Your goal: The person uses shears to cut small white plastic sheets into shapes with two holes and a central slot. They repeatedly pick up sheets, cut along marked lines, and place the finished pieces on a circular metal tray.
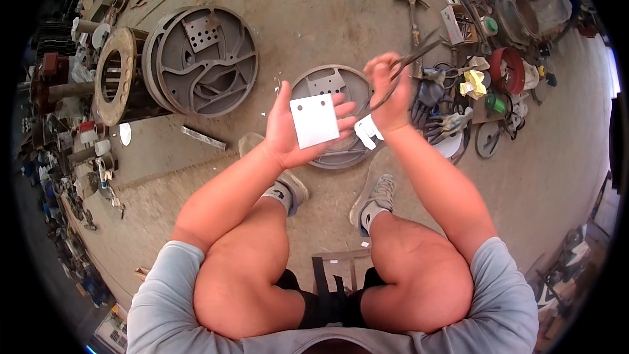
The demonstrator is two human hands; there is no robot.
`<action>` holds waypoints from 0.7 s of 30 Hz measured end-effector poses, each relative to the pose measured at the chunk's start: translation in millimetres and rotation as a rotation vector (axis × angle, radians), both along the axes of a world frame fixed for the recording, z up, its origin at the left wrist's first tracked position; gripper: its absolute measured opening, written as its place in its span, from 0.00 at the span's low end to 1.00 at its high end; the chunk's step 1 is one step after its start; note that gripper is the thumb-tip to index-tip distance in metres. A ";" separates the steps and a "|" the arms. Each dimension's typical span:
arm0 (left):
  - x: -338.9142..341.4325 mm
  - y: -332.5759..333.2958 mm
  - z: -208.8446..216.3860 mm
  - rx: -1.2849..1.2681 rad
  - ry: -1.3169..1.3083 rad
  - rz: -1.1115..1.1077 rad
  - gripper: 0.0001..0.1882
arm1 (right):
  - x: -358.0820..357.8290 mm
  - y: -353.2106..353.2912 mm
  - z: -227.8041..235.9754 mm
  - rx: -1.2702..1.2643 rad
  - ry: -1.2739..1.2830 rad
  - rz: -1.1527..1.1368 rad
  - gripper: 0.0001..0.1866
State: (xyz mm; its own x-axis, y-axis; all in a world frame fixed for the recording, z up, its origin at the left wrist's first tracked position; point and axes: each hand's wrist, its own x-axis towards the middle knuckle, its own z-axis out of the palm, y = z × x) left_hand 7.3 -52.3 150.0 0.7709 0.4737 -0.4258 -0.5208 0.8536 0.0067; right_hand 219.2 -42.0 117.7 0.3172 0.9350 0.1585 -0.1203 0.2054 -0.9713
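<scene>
My left hand (283, 132) is palm up in the middle, fingers spread. A white square piece (316, 123), like card or sticker sheet, rests on its palm and fingers; two round dark holes sit near its top edge. To the right, my right hand (391, 95) is raised with its fingers curled round dark scissors (419, 50). Their blades point up and right, and the loops are partly hidden by the hand. A white cut scrap (368, 132) shows just below the right hand; whether the hand touches it I cannot tell. Beneath both hands lies a round grey metal wheel (341, 157).
Large spoked metal discs (209, 59) and a rusty ring flange (108, 75) stand at left. A metal bar (204, 137) lies nearer. Along the right are a hammer (413, 10), work gloves (452, 124), a red ring (508, 71) and a box (458, 24).
</scene>
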 end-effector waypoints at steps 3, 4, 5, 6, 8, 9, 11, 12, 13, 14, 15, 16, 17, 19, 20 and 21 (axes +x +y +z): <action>-4.6 -13.0 -51.2 -0.067 0.556 -0.049 0.62 | -27.4 -50.1 -19.7 -0.396 0.052 0.266 0.18; 0.2 -15.8 -48.8 -0.001 0.671 -0.095 0.60 | -38.8 -66.3 -27.7 -0.549 0.166 0.323 0.18; 4.5 -17.4 -46.0 -0.006 0.709 -0.127 0.58 | -47.5 -79.3 -34.6 -0.702 0.280 0.379 0.18; 8.8 -17.8 -43.5 -0.012 0.745 -0.154 0.56 | -48.6 -79.9 -9.9 -0.831 0.129 0.403 0.18; 17.9 -21.2 -46.6 0.012 0.801 -0.102 0.47 | -49.2 -87.2 -42.8 -0.773 -0.002 0.358 0.19; 15.6 -21.8 -61.8 0.068 0.857 -0.115 0.48 | -47.7 -88.9 -57.2 -0.741 -0.068 0.336 0.19; 9.9 -18.7 -92.4 0.154 0.990 -0.119 0.48 | -38.5 -78.9 -71.3 -0.762 -0.030 0.323 0.22; 10.9 -15.2 -97.9 0.185 1.065 -0.121 0.48 | -32.2 -74.6 -77.9 -0.776 -0.036 0.310 0.22; 7.0 -12.7 -108.1 0.208 1.035 -0.155 0.47 | -29.0 -68.2 -78.7 -0.787 -0.039 0.302 0.22; 1.7 -8.9 -118.2 0.230 1.003 -0.190 0.47 | -25.2 -62.4 -79.1 -0.820 -0.085 0.311 0.21; -0.6 -6.9 -125.8 0.256 0.969 -0.228 0.47 | -19.7 -55.5 -86.0 -0.791 -0.140 0.306 0.20; 7.4 -3.3 -106.3 0.231 1.139 -0.200 0.40 | -11.9 -48.4 -96.4 -0.764 -0.194 0.294 0.20; 6.0 -3.7 -114.9 0.480 1.326 -0.260 0.41 | -4.0 -40.6 -106.9 -0.737 -0.249 0.283 0.19; -10.1 -5.0 -133.7 0.992 1.683 -0.359 0.44 | 4.6 -19.0 -118.3 -0.772 -0.321 0.252 0.20; -19.1 -1.6 -137.0 1.118 1.682 -0.393 0.48 | 9.9 -10.7 -122.3 -0.778 -0.335 0.244 0.20; -25.4 3.8 -135.4 1.234 1.664 -0.426 0.48 | 15.0 -4.0 -125.0 -0.784 -0.349 0.233 0.20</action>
State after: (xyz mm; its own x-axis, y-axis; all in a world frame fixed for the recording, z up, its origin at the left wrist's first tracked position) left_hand -18.0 -48.6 14.6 0.1997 0.9190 -0.3399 0.7459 0.0824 0.6610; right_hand 234.2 -46.0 -7.4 0.1586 0.8498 -0.5027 0.2534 -0.5271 -0.8111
